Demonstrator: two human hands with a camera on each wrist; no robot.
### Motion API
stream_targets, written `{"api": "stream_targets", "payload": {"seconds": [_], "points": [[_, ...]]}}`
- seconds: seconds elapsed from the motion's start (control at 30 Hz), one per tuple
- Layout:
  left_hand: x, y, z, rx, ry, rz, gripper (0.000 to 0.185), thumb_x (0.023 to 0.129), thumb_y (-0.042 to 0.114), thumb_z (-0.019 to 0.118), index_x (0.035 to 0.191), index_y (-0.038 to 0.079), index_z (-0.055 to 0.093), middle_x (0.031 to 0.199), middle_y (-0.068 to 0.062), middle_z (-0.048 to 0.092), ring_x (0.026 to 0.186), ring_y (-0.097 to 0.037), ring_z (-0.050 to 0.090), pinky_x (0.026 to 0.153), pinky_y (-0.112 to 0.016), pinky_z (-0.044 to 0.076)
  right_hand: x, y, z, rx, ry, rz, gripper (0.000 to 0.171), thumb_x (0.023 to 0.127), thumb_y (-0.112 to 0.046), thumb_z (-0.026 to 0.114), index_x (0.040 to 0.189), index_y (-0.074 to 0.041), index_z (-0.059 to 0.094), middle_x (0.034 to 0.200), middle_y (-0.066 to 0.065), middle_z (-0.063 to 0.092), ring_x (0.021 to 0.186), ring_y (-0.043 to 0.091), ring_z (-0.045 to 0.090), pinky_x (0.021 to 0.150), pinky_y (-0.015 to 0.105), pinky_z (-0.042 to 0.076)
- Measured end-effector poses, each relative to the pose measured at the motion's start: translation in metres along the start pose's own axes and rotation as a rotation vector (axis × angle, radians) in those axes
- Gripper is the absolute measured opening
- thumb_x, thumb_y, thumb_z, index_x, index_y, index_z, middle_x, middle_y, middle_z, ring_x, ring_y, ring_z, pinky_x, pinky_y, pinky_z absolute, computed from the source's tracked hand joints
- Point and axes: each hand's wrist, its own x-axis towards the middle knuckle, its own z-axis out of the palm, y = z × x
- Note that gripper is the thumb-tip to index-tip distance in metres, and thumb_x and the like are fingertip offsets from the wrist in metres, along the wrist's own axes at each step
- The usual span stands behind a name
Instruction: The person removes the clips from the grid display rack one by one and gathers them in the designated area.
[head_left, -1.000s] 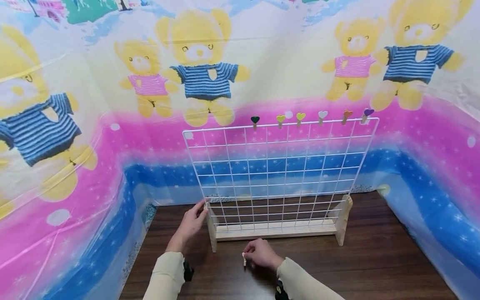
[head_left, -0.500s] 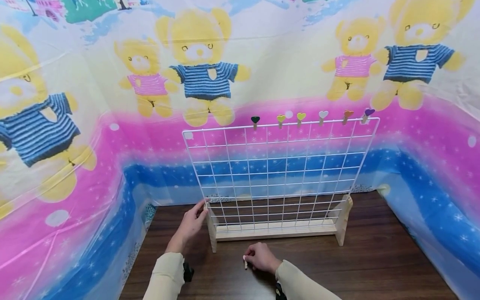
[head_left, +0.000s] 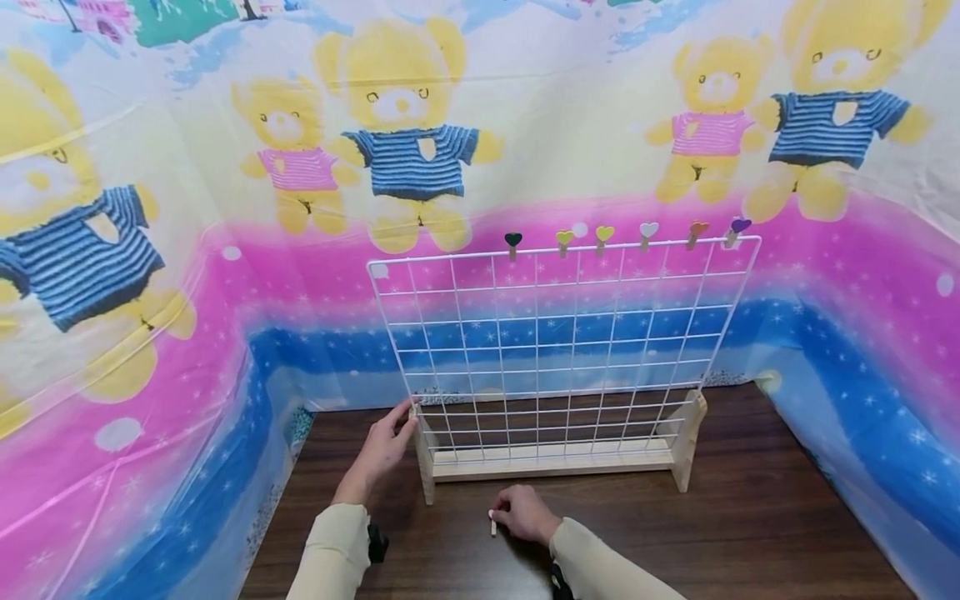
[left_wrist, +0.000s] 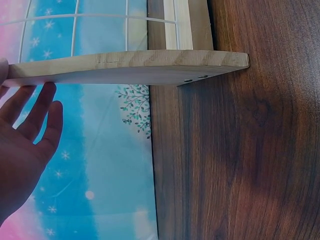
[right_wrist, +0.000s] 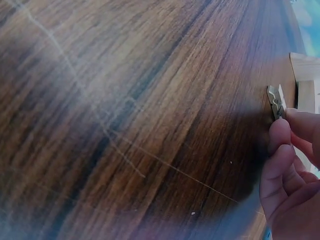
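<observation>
A white wire grid stands upright in a pale wooden stand. My left hand holds the top of the stand's left end panel, with the thumb on one side and the fingertips on the other. In the left wrist view that panel shows its long edge and two screws. Between thumb and fingers, my right hand pinches a small wooden clothespin over the table in front of the stand. Its far end is hidden by the fingertips. Several heart-topped clothespins, among them a green one and a purple one, sit along the grid's top wire.
A dark brown wooden table lies under everything. Cloth printed with bears hangs behind the stand and along both sides. The stand's right end panel rises to the right of my right hand.
My right hand has come slightly toward me, with the clothespin still between its fingertips. My left hand stays at the end panel, and the clothespins on the top wire have not changed.
</observation>
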Motion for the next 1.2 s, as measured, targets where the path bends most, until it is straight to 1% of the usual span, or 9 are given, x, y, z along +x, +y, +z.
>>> {"api": "stream_targets", "payload": {"seconds": [0.07,0.17,0.27,0.4,0.57,0.73,0.93,1.07,1.2], "points": [[0.001,0.001,0.000,0.000,0.001,-0.001,0.043,0.101,0.018,0.047,0.144,0.016,0.042,0.132,-0.016,0.052,0.118,-0.030,0.051,0.092,-0.049,0.044,0.001,0.001,-0.001,-0.011,-0.001,-0.007,0.007,0.087,-0.017,0.069,0.084,-0.011,0.072,0.073,-0.012,0.061,0.066,0.002,0.052,0.064,0.023,0.044],[0.002,0.001,0.001,0.004,0.004,-0.003,0.043,0.101,0.017,0.047,0.144,0.017,0.042,0.132,-0.016,0.053,0.117,-0.030,0.051,0.092,-0.048,0.044,0.001,0.002,-0.003,0.007,-0.014,-0.002,0.008,0.087,-0.018,0.069,0.087,-0.011,0.073,0.074,-0.012,0.062,0.063,0.002,0.053,0.063,0.023,0.045],[0.002,0.001,0.001,0.007,0.010,-0.006,0.042,0.101,0.017,0.047,0.143,0.018,0.043,0.131,-0.016,0.053,0.117,-0.030,0.052,0.092,-0.048,0.044,0.001,0.003,-0.007,0.003,-0.014,-0.021,0.008,0.087,-0.018,0.069,0.088,-0.011,0.073,0.076,-0.011,0.063,0.064,0.002,0.054,0.064,0.023,0.046],[0.002,0.001,0.001,0.012,0.011,-0.003,0.042,0.101,0.017,0.047,0.143,0.017,0.043,0.131,-0.016,0.053,0.117,-0.030,0.052,0.092,-0.048,0.044,0.001,0.001,-0.019,-0.080,0.005,-0.082,0.010,0.086,-0.017,0.070,0.091,-0.009,0.072,0.079,-0.009,0.063,0.073,0.003,0.055,0.068,0.024,0.047],[0.003,0.001,0.001,0.012,0.011,0.002,0.043,0.101,0.016,0.047,0.143,0.015,0.043,0.130,-0.017,0.053,0.116,-0.030,0.052,0.092,-0.048,0.044,0.002,-0.014,-0.043,-0.144,0.005,-0.164,0.015,0.086,-0.013,0.068,0.098,-0.004,0.071,0.082,-0.006,0.063,0.076,0.005,0.057,0.068,0.023,0.049],[0.003,0.002,0.000,0.024,0.013,0.007,0.043,0.101,0.015,0.047,0.144,0.013,0.042,0.129,-0.017,0.054,0.115,-0.030,0.053,0.090,-0.048,0.045,0.003,-0.036,-0.070,-0.196,0.022,-0.272,0.011,0.087,-0.014,0.069,0.097,-0.008,0.071,0.086,-0.005,0.062,0.078,0.004,0.057,0.068,0.021,0.048],[0.002,0.003,-0.002,0.030,0.009,0.008,0.042,0.101,0.015,0.047,0.143,0.014,0.043,0.129,-0.018,0.054,0.115,-0.030,0.053,0.090,-0.048,0.045,0.002,-0.059,-0.099,-0.314,0.054,-0.359,0.016,0.088,-0.019,0.068,0.102,-0.012,0.071,0.093,-0.004,0.064,0.079,0.005,0.058,0.069,0.021,0.048],[0.002,0.002,-0.001,0.038,0.015,0.005,0.042,0.101,0.015,0.047,0.143,0.015,0.043,0.128,-0.018,0.055,0.114,-0.030,0.053,0.090,-0.048,0.045,-0.001,-0.077,-0.122,-0.360,0.056,-0.395,0.019,0.089,-0.021,0.068,0.106,-0.012,0.071,0.097,-0.002,0.063,0.071,0.004,0.057,0.070,0.023,0.050],[0.002,0.001,0.001,0.043,0.024,0.000,0.042,0.101,0.015,0.048,0.143,0.015,0.044,0.127,-0.018,0.056,0.113,-0.031,0.054,0.089,-0.048,0.046,-0.003,-0.090,-0.144,-0.380,0.056,-0.416,0.021,0.090,-0.024,0.067,0.107,-0.013,0.070,0.097,-0.003,0.062,0.064,-0.001,0.051,0.068,0.022,0.049]]}}
